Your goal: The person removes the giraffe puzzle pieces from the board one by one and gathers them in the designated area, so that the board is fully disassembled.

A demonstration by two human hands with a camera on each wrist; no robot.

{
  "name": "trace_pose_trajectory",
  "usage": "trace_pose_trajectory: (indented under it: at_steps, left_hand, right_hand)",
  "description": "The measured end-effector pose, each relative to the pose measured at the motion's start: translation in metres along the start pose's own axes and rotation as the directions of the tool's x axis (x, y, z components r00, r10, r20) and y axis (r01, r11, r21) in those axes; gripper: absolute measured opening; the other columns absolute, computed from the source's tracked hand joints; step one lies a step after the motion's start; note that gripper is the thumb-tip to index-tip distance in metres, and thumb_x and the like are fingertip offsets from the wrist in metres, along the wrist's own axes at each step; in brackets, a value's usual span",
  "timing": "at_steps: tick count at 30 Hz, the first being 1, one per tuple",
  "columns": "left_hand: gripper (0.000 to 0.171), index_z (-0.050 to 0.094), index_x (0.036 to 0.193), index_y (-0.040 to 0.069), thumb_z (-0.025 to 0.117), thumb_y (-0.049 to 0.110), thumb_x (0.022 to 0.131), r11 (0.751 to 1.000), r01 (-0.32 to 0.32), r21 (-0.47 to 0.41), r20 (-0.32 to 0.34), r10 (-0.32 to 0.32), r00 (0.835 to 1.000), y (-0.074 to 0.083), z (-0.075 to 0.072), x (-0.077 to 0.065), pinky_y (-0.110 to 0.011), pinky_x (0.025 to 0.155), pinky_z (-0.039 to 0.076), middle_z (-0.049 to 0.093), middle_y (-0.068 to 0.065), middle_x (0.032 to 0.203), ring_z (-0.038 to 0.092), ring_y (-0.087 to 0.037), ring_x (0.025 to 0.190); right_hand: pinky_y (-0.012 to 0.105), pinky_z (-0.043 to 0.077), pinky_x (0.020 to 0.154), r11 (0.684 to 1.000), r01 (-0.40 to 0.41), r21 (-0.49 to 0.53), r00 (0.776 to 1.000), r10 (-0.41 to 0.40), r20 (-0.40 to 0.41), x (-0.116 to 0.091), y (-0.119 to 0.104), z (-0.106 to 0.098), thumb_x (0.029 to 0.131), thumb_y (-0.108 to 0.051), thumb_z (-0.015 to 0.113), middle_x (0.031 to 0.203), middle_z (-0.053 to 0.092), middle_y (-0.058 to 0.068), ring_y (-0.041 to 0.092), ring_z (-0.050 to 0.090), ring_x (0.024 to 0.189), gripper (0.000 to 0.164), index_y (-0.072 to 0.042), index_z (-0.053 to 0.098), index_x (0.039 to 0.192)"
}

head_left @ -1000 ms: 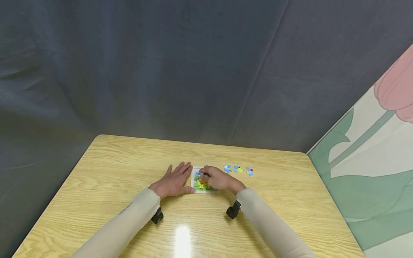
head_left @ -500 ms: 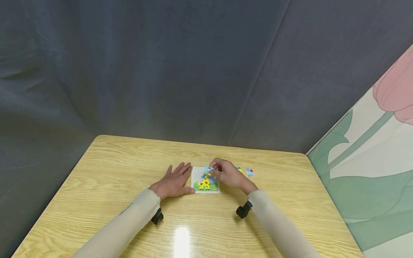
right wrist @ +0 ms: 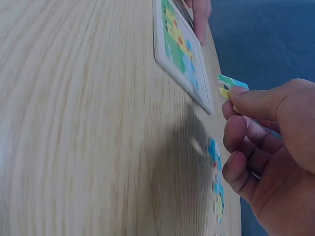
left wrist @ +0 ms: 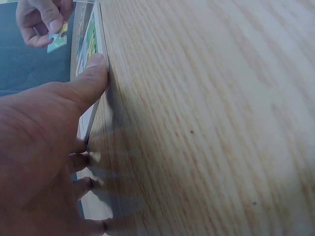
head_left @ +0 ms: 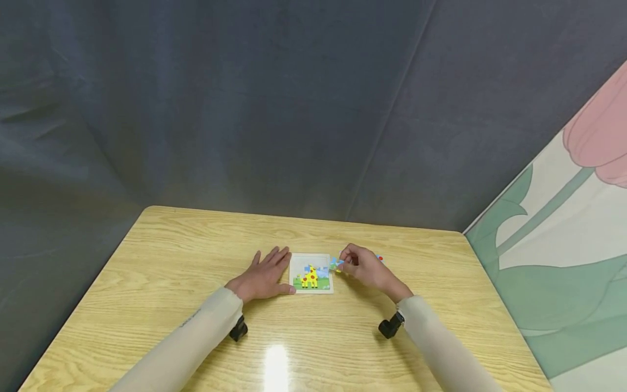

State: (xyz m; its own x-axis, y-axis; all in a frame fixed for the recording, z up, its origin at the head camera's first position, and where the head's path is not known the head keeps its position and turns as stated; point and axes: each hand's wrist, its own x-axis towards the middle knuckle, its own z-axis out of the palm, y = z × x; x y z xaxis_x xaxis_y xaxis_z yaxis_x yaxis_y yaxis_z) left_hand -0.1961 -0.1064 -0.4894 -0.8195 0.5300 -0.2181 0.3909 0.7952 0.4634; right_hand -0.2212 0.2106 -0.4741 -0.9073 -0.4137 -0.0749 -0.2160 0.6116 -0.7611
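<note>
A shallow white puzzle tray (head_left: 302, 259) lies on the table, its lower part filled with joined pieces showing a yellow giraffe (head_left: 311, 279) with red spots on green and blue. My left hand (head_left: 262, 276) rests with fingers spread along the tray's left side, its thumb (left wrist: 93, 69) on the near left corner. Just right of the tray, my right hand (head_left: 367, 267) pinches a puzzle piece (right wrist: 236, 82) between thumb and fingers. Blue, green and yellow show on that piece, which is raised above the table in the right wrist view.
Loose blue puzzle pieces (right wrist: 215, 153) lie on the wooden table (head_left: 196, 239) below and beside the right hand. One with a red spot (head_left: 379, 258) shows past its knuckles. A dark curtain (head_left: 294, 109) hangs behind the table, and a flower-patterned cloth (head_left: 563, 245) stands at the right.
My right hand has moved rightward from over the tray to beside it, carrying the puzzle piece, which uncovers the tray's upper part. The left hand has stayed in place.
</note>
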Motion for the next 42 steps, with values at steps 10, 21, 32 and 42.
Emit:
trace_pose_trajectory:
  at_steps: [10,21,32,42]
  left_hand:
    - [0.092,0.018,0.171,0.004,0.064,0.049,0.105,0.999,-0.019,-0.029,0.004,0.019,1.0,-0.005,0.001,0.002,-0.072,0.132,0.0,0.007,-0.013,0.182,0.003,-0.038,0.17]
    - [0.091,0.019,0.171,0.004,0.062,0.052,0.106,1.0,-0.018,-0.017,-0.001,0.018,1.0,-0.002,-0.003,-0.001,-0.073,0.131,0.004,0.009,-0.014,0.182,0.005,-0.038,0.17]
    - [0.09,0.019,0.171,0.003,0.063,0.048,0.106,0.999,-0.019,-0.029,-0.003,0.019,1.0,-0.001,-0.003,-0.001,-0.073,0.131,0.001,0.008,-0.014,0.182,0.004,-0.039,0.17]
    - [0.091,0.02,0.171,0.003,0.062,0.05,0.106,1.0,-0.017,-0.016,-0.001,0.016,1.0,0.0,-0.003,-0.002,-0.073,0.131,0.003,0.009,-0.014,0.182,0.005,-0.039,0.169]
  right_hand:
    - [0.023,0.043,0.063,0.992,0.012,-0.129,1.0,-0.012,-0.004,-0.015,0.017,-0.008,0.106,-0.01,0.065,0.092,0.066,0.005,0.01,0.052,0.073,0.004,-0.007,0.067,0.108]
    - [0.022,0.045,0.067,0.979,-0.02,-0.203,1.0,0.015,-0.025,-0.016,0.023,-0.001,0.104,-0.009,0.068,0.093,0.065,0.004,0.012,0.053,0.078,0.004,-0.005,0.067,0.103]
    - [0.022,0.047,0.068,0.957,0.001,-0.291,0.999,-0.014,-0.042,-0.015,0.017,0.001,0.101,0.002,0.068,0.096,0.067,0.006,0.012,0.054,0.08,0.008,-0.005,0.071,0.1]
    - [0.023,0.048,0.068,0.957,-0.011,-0.29,0.999,-0.002,-0.043,-0.015,0.019,0.002,0.101,0.0,0.069,0.096,0.067,0.004,0.012,0.055,0.08,0.009,-0.008,0.072,0.1]
